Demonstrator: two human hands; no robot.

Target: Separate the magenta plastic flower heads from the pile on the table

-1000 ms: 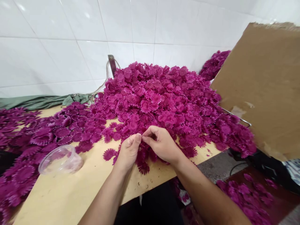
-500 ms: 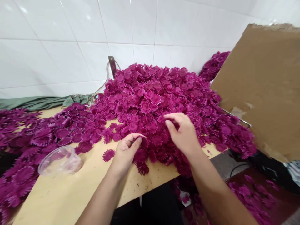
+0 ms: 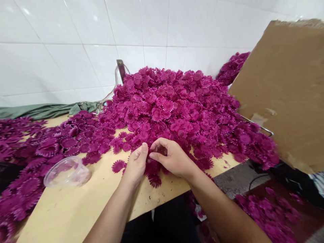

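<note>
Flower heads (image 3: 177, 108): magenta, daisy-shaped discs with thin, finely cut, fringed petals that look like cloth, each with a small round centre. They are heaped in a broad, ruffled mound.
Place: the mound fills the middle of the surface (image 3: 83, 209), from the far wall down to the near edge. Its near fringe lies under both hands.
Left hand (image 3: 136, 163): knuckles up at the near fringe of the mound. The grip is narrow, with the thumb pressed to curled fingers, and what sits inside it is hidden.
Right hand (image 3: 172, 158): just beside the left, fingertips touching it. Thumb and forefinger form a tight pinching grip over the petals, and I cannot tell whether it holds a single flower.
Loose flower (image 3: 118, 166): one flat head lying alone on bare wood, just left of the left hand.
Darker flowers (image 3: 50, 141): larger, deeper purple heads spread in a low layer on the left.
Surface: pale, smooth plywood, speckled with dark crumbs near the front edge.
Cup (image 3: 67, 171): clear thin plastic, round, lying on its side at near left.
Cardboard (image 3: 283, 91): a brown, matt sheet with a ragged top edge, leaning at the right.
Wall (image 3: 76, 50): glossy white square tiles.
Cloth (image 3: 45, 109): green and crumpled, along the far left edge.
Fallen flowers (image 3: 268, 209): scattered on the floor at near right.
</note>
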